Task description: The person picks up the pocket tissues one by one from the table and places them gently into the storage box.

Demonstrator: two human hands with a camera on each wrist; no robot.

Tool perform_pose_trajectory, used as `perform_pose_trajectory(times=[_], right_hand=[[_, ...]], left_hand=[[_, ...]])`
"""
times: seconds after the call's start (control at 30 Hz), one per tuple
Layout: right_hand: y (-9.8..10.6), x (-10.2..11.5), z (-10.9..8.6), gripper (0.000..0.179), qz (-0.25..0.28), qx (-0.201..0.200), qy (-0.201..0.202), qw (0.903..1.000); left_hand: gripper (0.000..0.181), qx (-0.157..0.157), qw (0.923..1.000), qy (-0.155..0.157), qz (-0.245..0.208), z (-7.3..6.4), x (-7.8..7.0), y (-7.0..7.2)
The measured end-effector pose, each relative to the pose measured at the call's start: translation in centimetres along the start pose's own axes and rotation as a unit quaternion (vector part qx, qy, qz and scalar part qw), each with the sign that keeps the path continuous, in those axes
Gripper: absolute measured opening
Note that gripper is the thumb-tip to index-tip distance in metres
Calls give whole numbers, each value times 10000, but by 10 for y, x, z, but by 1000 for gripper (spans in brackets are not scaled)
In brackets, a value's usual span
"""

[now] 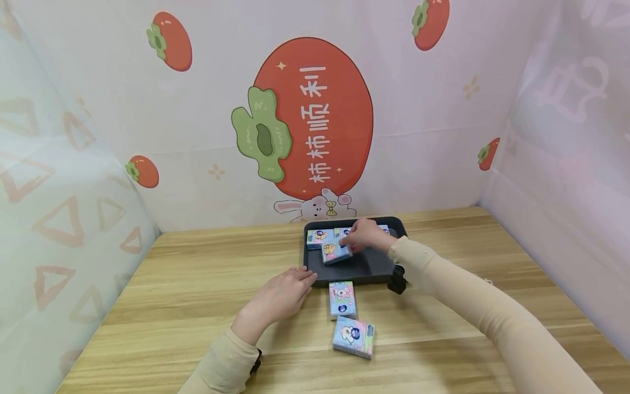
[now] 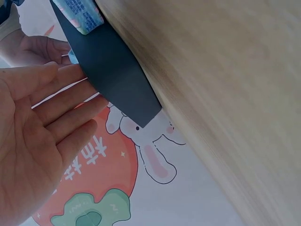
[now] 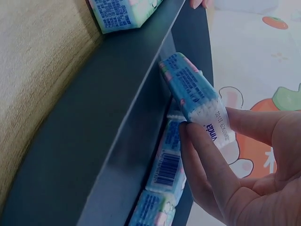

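Observation:
My right hand point(image 1: 366, 234) pinches a small blue tissue pack point(image 1: 334, 252) between thumb and fingers, tilted over the dark tray point(image 1: 366, 268). Its end, printed "Vinda", faces the palm in the right wrist view. Other tissue packs point(image 1: 319, 236) lie in a row along the tray's back side, partly hidden behind the right hand. With fingers straight, my left hand point(image 1: 281, 295) rests at the tray's front left corner, and its fingertips touch the side wall point(image 2: 117, 80) in the left wrist view.
Two more tissue packs lie on the wooden table point(image 1: 206, 284) in front of the tray: one point(image 1: 342, 300) close to its front edge, another point(image 1: 353, 337) nearer to me. Behind the table hangs a white backdrop point(image 1: 206, 109) printed with persimmons.

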State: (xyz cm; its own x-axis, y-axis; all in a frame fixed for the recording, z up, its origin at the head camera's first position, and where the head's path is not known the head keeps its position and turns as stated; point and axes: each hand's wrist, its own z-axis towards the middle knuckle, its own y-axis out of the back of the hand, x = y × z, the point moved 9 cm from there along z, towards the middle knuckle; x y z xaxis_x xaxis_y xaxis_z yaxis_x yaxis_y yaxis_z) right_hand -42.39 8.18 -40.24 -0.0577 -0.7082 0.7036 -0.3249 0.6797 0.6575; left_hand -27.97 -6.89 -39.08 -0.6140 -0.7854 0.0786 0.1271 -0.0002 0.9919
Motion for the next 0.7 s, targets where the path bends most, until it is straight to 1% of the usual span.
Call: perform_pose_trajectory(times=[0.17, 0.43, 0.7], right_hand=[[-2, -2, 1, 29, -20, 7, -91, 10000], [-6, -1, -3, 28, 90, 179, -107, 9997], [-11, 3, -4, 29, -58, 230, -89, 9997]], left_hand=[[33, 15, 10000, 3, 25, 0, 0, 0], [33, 23, 10000, 16, 56, 0, 0, 0], [33, -9, 9999, -26, 116, 0, 0, 1]])
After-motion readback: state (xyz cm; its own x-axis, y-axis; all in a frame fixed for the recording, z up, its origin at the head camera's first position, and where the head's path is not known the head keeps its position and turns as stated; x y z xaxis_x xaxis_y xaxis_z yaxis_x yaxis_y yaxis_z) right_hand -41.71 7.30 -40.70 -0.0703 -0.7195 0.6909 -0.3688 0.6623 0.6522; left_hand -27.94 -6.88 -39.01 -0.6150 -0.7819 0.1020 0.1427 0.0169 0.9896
